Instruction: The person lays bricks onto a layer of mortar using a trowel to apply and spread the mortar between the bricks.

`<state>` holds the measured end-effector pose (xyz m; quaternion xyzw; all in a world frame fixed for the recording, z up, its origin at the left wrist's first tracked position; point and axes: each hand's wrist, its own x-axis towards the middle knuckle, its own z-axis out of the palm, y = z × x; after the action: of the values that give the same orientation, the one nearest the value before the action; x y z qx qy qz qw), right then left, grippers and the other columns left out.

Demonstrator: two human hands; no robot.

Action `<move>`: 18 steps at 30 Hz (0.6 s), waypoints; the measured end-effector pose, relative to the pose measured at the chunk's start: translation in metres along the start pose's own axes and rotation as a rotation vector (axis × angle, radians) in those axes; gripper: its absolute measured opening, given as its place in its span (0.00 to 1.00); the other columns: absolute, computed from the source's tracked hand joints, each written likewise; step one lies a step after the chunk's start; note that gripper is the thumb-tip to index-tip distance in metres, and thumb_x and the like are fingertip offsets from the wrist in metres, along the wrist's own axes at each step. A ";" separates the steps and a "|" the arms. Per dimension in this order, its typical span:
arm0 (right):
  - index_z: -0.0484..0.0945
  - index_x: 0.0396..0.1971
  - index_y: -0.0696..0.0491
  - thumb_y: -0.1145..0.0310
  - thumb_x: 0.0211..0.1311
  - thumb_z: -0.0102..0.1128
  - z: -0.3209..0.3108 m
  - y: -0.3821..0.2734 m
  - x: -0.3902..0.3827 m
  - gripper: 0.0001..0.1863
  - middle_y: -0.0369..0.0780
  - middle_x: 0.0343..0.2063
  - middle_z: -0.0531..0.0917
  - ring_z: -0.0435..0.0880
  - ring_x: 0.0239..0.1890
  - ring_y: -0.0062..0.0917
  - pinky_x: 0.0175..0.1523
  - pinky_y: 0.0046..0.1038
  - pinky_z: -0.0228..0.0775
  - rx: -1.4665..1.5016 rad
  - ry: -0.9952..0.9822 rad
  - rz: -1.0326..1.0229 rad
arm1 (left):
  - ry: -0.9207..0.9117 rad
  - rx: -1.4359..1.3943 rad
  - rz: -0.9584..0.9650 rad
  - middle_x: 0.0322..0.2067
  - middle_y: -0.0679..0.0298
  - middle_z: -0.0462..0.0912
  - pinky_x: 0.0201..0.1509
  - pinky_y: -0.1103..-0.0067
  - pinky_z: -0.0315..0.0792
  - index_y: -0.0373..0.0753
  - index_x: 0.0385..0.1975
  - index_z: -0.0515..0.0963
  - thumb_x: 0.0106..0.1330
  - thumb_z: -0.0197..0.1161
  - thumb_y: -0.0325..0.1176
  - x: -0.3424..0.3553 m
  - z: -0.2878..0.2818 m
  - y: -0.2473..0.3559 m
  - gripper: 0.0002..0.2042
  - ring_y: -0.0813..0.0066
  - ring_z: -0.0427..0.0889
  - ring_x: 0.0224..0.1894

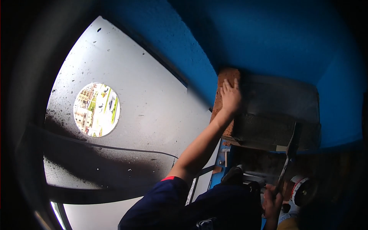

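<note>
My left hand lies with its fingers spread on a rough reddish-brown brick. The brick stands along the left end of a dark grey block or slab, against a blue wall. Lower down at the right, the fingers of my right hand are wrapped round the handle of a long tool with a narrow dark head. That head reaches up over the front edge of the slab. In the shadow its exact kind cannot be made out.
Below the brick, a small hammer lies on a blue surface. A round container with a red-and-white rim stands near my right hand. A blue wall rises behind, and a pale speckled panel with a round opening is at the left.
</note>
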<state>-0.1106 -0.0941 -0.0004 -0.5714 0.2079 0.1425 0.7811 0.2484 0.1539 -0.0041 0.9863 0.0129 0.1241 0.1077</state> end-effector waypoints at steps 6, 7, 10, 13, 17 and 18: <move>0.64 0.59 0.48 0.58 0.71 0.42 0.039 -0.075 0.023 0.21 0.32 0.17 0.65 0.51 0.11 0.13 0.16 0.23 0.47 -0.575 0.107 -0.078 | -0.306 -0.415 0.207 0.65 0.39 0.47 0.70 0.64 0.46 0.34 0.64 0.55 0.57 0.59 0.36 -0.096 -0.032 0.036 0.35 0.44 0.47 0.68; 0.62 0.61 0.51 0.62 0.71 0.42 0.056 -0.096 0.029 0.21 0.30 0.17 0.64 0.52 0.11 0.13 0.16 0.20 0.47 -0.596 0.100 -0.141 | -0.295 -0.434 0.192 0.65 0.39 0.47 0.70 0.64 0.46 0.34 0.64 0.55 0.57 0.59 0.36 -0.090 -0.032 0.028 0.35 0.44 0.47 0.68; 0.58 0.63 0.53 0.65 0.71 0.39 0.076 -0.122 0.040 0.23 0.31 0.17 0.64 0.55 0.10 0.12 0.15 0.18 0.50 -0.424 0.055 -0.307 | -0.127 -0.351 0.099 0.64 0.42 0.53 0.69 0.63 0.47 0.34 0.62 0.60 0.59 0.56 0.35 -0.051 -0.040 -0.013 0.29 0.45 0.50 0.67; 0.54 0.65 0.53 0.66 0.71 0.38 0.089 -0.118 0.073 0.25 0.32 0.17 0.65 0.57 0.10 0.11 0.15 0.15 0.52 -0.635 -0.013 -0.481 | -0.045 -0.327 0.097 0.63 0.47 0.57 0.69 0.63 0.49 0.35 0.61 0.62 0.61 0.54 0.37 -0.016 -0.040 -0.052 0.27 0.46 0.52 0.67; 0.56 0.66 0.48 0.64 0.71 0.38 0.124 -0.117 0.111 0.24 0.30 0.18 0.66 0.57 0.11 0.08 0.14 0.12 0.49 -0.868 -0.083 -0.533 | 0.023 -0.257 0.274 0.62 0.46 0.59 0.68 0.63 0.52 0.33 0.59 0.63 0.63 0.53 0.38 0.006 -0.005 -0.076 0.25 0.48 0.55 0.66; 0.56 0.65 0.47 0.64 0.71 0.38 0.134 -0.116 0.120 0.24 0.30 0.18 0.67 0.56 0.11 0.08 0.14 0.11 0.48 -0.830 -0.102 -0.517 | 0.044 -0.247 0.280 0.62 0.44 0.59 0.68 0.65 0.53 0.30 0.58 0.64 0.63 0.53 0.38 0.010 0.006 -0.080 0.25 0.47 0.55 0.66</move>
<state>0.0690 -0.0041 0.0728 -0.8596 -0.0536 0.0424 0.5064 0.2599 0.2308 -0.0245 0.9548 -0.1374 0.1601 0.2095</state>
